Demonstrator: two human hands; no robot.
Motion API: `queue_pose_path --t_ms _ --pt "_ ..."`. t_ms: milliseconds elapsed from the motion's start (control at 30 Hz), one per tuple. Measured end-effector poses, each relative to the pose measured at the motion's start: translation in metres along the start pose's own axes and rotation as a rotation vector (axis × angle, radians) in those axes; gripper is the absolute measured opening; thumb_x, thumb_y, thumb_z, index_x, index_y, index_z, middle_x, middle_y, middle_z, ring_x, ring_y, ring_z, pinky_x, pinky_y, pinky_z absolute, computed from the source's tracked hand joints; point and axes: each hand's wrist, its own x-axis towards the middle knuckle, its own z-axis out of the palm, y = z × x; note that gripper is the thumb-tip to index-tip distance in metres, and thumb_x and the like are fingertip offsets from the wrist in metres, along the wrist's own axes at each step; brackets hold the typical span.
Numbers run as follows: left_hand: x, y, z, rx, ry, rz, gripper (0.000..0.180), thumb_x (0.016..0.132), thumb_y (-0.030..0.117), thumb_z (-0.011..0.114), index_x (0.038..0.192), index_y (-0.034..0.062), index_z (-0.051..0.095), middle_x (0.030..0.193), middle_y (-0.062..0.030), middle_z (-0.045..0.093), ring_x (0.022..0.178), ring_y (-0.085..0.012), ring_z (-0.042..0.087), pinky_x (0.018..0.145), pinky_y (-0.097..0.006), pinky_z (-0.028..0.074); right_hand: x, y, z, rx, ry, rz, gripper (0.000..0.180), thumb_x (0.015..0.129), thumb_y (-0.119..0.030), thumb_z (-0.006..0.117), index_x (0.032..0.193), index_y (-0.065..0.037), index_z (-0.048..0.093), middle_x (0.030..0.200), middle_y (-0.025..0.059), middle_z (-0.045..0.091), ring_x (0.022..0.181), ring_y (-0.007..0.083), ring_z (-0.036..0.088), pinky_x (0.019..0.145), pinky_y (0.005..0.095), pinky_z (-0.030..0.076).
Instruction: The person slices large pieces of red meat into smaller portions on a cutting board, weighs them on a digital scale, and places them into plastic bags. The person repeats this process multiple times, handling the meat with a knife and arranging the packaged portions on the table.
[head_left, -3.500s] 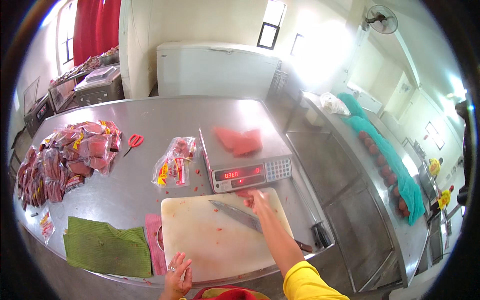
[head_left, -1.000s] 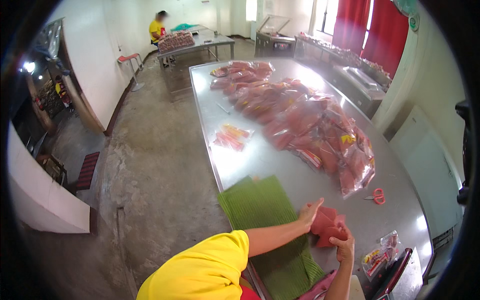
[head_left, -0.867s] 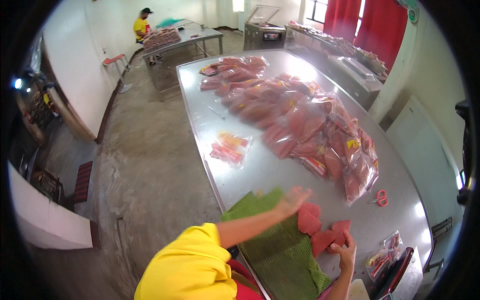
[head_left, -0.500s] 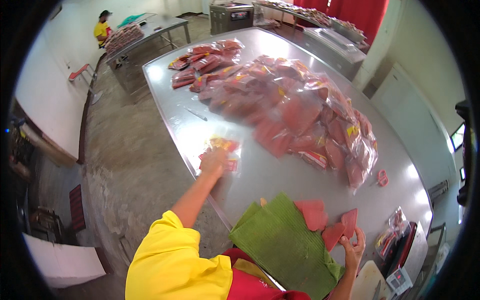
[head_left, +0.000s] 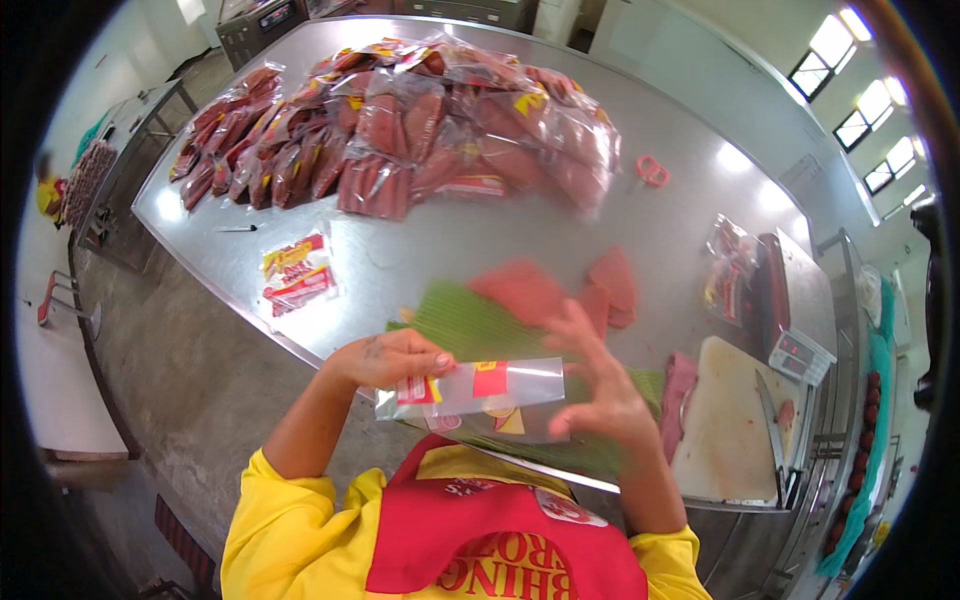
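Observation:
Close in front of me, my left hand (head_left: 392, 358) pinches one end of a clear plastic pouch (head_left: 535, 382) with red and yellow print. The pouch looks flat. My right hand (head_left: 608, 388), a little blurred, is open with fingers apart beside the pouch's other end; I cannot tell whether it touches. Under both hands lies a green ribbed sheet (head_left: 460, 318). Flat red meat slices rest at its far edge, one wide slice (head_left: 518, 288) on the left and a small group of slices (head_left: 614, 285) on the right. Further left lies a stack of printed pouches (head_left: 297, 274).
A big pile of filled meat bags (head_left: 400, 130) covers the far part of the metal table (head_left: 560, 235). Red-handled scissors (head_left: 652, 171) lie beyond the slices. At right are a cutting board (head_left: 715, 440) with a knife (head_left: 770, 425) and a small scale (head_left: 800, 355).
My left hand has come from the pouch stack to in front of my body, bringing a pouch. My right hand has left the meat slices. The view has swung right.

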Motion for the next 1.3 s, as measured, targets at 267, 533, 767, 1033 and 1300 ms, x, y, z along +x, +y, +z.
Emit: queue_pose_path --t_ms 267,533,767,1033,1300 --pt "0.041 -0.016 -0.009 -0.481 0.505 -0.151 0.050 0.094 0.045 0.050 0.114 0.0011 0.058 0.095 -0.0091 0.064 0.087 -0.0177 0.061 0.077 -0.030 0.050 -0.017 0.120 0.036 0.411 0.259 0.502 0.018 0.085 -0.016 0.066 0.091 0.001 0.065 0.075 0.0061 0.067 0.054 0.0093 0.058 0.046 0.0224 0.044" --pt "0.065 -0.034 0.155 0.744 0.791 0.434 0.034 0.089 0.019 0.058 0.119 0.0049 0.055 0.119 -0.0176 0.056 0.114 -0.0342 0.051 0.096 -0.045 0.039 -0.021 0.100 -0.032 -0.374 0.317 0.458 0.031 0.079 -0.029 0.069 0.091 0.000 0.067 0.080 0.0115 0.067 0.063 0.0219 0.065 0.057 0.0338 0.051" --pt "0.100 -0.051 0.177 1.130 0.557 0.134 0.068 0.091 0.053 0.044 0.145 0.0144 0.029 0.153 -0.0151 0.016 0.140 -0.0410 0.009 0.111 -0.056 0.008 0.070 0.131 -0.104 -0.854 0.019 0.056 0.040 0.072 -0.012 0.062 0.111 -0.010 0.061 0.127 0.0144 0.051 0.118 0.0308 0.045 0.095 0.0514 0.036" --pt "0.091 -0.051 0.185 1.120 0.591 0.081 0.063 0.092 0.050 0.044 0.145 0.0186 0.028 0.152 -0.0152 0.020 0.139 -0.0419 0.014 0.111 -0.055 0.011 0.058 0.119 -0.108 -0.973 -0.172 0.168 0.042 0.068 -0.013 0.067 0.108 -0.008 0.061 0.103 0.0119 0.058 0.105 0.0280 0.053 0.085 0.0480 0.044" --pt "0.099 -0.065 0.192 1.104 0.662 0.210 0.054 0.095 0.036 0.046 0.140 0.0081 0.036 0.144 -0.0169 0.035 0.137 -0.0392 0.023 0.111 -0.051 0.017 -0.023 0.071 -0.111 0.154 0.343 0.434 0.027 0.084 -0.006 0.062 0.111 -0.002 0.058 0.096 0.0064 0.062 0.077 0.0131 0.062 0.056 0.0274 0.052"
